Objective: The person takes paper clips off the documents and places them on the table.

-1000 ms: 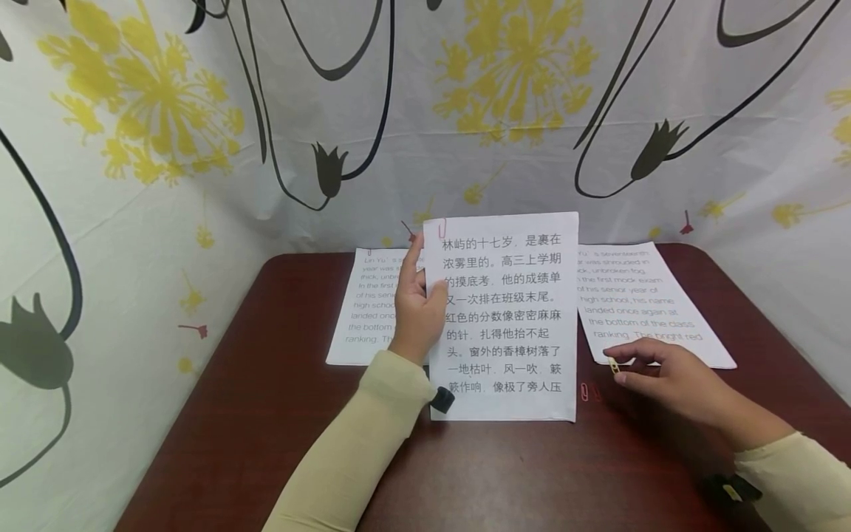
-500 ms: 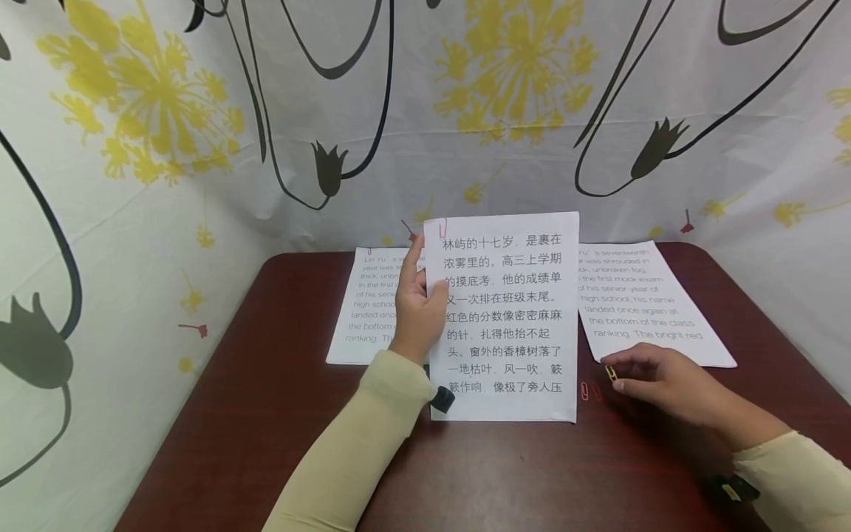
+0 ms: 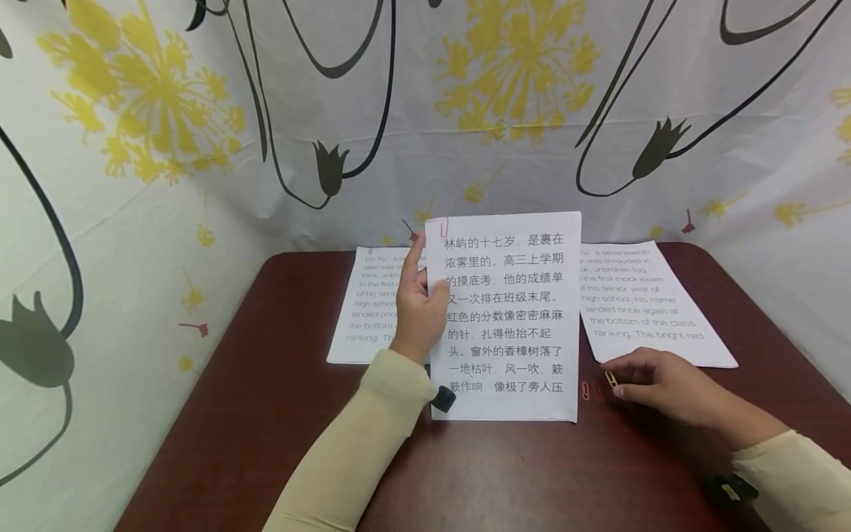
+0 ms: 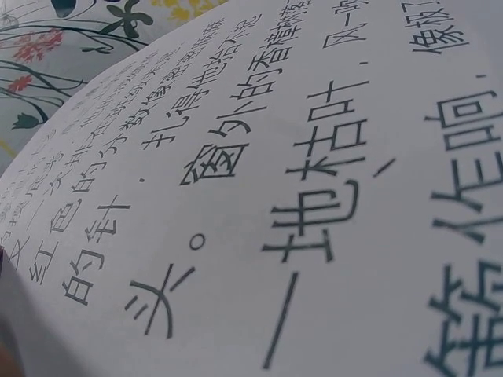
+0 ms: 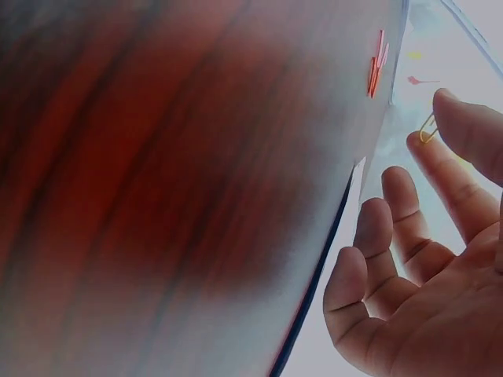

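My left hand point(image 3: 422, 314) grips the left edge of white sheets printed with Chinese text point(image 3: 505, 310), thumb in front, holding them up facing me. A pink paper clip point(image 3: 444, 227) sits on their top left corner. In the left wrist view the printed page point(image 4: 236, 204) fills most of the picture. Between thumb and index finger, my right hand point(image 3: 671, 388) pinches a yellow paper clip point(image 3: 610, 379) by one end. The right wrist view shows this yellow clip point(image 5: 427, 132) at the fingertips, the other fingers loosely bent.
On the dark red table point(image 3: 505, 473), a pink paper clip point(image 3: 585, 391) and a red paper clip point(image 3: 597, 391) lie left of my right hand. English-printed sheets point(image 3: 366, 310) lie behind the left hand, and another such stack point(image 3: 654, 303) lies behind the right. A patterned curtain point(image 3: 425, 96) hangs behind.
My right hand has shifted slightly down with the yellow paper clip, which now shows at a different tilt. The left hand and its sheets stay nearly still.
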Available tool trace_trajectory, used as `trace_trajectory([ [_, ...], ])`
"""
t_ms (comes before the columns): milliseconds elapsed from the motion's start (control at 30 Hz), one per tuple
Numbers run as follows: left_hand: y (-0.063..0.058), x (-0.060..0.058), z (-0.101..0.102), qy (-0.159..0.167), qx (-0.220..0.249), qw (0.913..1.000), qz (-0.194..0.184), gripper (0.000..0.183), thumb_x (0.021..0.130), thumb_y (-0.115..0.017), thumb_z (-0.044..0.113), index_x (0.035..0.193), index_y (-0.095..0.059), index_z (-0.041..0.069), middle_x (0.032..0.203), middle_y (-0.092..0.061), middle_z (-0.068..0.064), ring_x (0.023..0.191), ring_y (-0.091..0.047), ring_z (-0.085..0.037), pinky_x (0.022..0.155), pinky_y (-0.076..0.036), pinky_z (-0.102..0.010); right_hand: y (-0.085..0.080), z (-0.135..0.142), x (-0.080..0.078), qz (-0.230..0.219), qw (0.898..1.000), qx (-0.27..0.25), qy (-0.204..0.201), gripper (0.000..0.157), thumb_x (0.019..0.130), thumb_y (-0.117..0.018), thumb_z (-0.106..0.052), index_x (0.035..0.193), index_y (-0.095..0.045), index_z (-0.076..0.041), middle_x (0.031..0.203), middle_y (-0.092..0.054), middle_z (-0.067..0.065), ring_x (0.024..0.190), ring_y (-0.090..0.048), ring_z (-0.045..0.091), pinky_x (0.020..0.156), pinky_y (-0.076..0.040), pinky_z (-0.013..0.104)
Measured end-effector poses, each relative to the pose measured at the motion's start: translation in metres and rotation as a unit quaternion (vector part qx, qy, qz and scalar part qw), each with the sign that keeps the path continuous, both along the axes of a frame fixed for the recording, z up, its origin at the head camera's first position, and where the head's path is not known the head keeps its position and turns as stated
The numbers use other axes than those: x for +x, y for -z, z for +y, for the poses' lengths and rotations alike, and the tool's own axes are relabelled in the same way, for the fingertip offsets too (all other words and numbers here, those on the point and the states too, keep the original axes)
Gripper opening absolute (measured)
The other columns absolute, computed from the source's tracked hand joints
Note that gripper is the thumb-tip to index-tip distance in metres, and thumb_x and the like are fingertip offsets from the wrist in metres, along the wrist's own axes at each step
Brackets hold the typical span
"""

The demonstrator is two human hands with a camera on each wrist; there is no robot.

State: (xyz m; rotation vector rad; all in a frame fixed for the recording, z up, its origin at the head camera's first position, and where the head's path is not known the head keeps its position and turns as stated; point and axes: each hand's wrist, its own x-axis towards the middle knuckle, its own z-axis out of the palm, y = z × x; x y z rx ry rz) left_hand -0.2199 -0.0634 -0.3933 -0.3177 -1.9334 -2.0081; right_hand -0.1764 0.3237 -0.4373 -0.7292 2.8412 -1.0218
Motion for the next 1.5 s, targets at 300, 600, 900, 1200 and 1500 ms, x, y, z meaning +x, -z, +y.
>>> trace_trajectory([
  [300,0.000,0.000,0.000,-0.003,-0.002,1.0000,-0.003,0.085,0.104,-0.051,0.001,0.159,-0.025,0.060,0.103,-0.076,-0.011,0.069,-0.076,-0.025,0.051,-0.059,-0.032,-0.003,-0.004,0.000,-0.078,0.996,0.039,0.005,0.034,0.086,-0.086,-0.011,0.117,-0.078,0.001,0.085,-0.061,-0.003,0.072,-0.050,0.000,0.060,-0.045,0.023],
  [600,-0.001,0.000,0.000,-0.002,0.002,1.0000,-0.007,0.086,0.104,-0.051,0.000,0.159,-0.026,0.060,0.105,-0.076,-0.011,0.071,-0.077,-0.025,0.053,-0.060,-0.033,-0.005,-0.007,-0.004,-0.088,0.993,0.072,0.011,0.037,0.085,-0.087,-0.014,0.118,-0.078,0.000,0.078,-0.058,-0.003,0.064,-0.046,0.002,0.055,-0.042,0.025],
  [900,-0.001,0.001,0.000,0.002,0.005,0.9999,-0.010,0.085,0.104,-0.051,0.001,0.159,-0.026,0.061,0.109,-0.076,-0.010,0.074,-0.078,-0.026,0.056,-0.063,-0.036,-0.005,-0.009,-0.007,-0.105,0.991,0.082,0.021,0.040,0.084,-0.087,-0.015,0.119,-0.077,0.002,0.074,-0.057,-0.003,0.060,-0.045,0.004,0.053,-0.041,0.025],
  [1200,0.000,0.000,0.000,0.005,0.003,1.0000,-0.008,0.084,0.104,-0.051,0.002,0.159,-0.025,0.061,0.110,-0.076,-0.009,0.073,-0.078,-0.026,0.053,-0.061,-0.033,-0.008,-0.008,-0.005,-0.096,0.992,0.075,0.019,0.042,0.084,-0.087,-0.015,0.121,-0.076,0.003,0.075,-0.059,-0.004,0.063,-0.046,0.003,0.055,-0.041,0.025],
  [1500,0.000,0.001,0.000,-0.004,-0.007,0.9999,-0.007,0.083,0.105,-0.051,0.002,0.164,-0.024,0.053,0.108,-0.076,-0.009,0.072,-0.077,-0.025,0.052,-0.060,-0.033,-0.040,-0.018,-0.007,0.012,0.995,0.067,0.068,0.037,0.089,-0.084,-0.023,0.121,-0.076,-0.006,0.086,-0.068,-0.004,0.074,-0.060,0.004,0.063,-0.049,0.026],
])
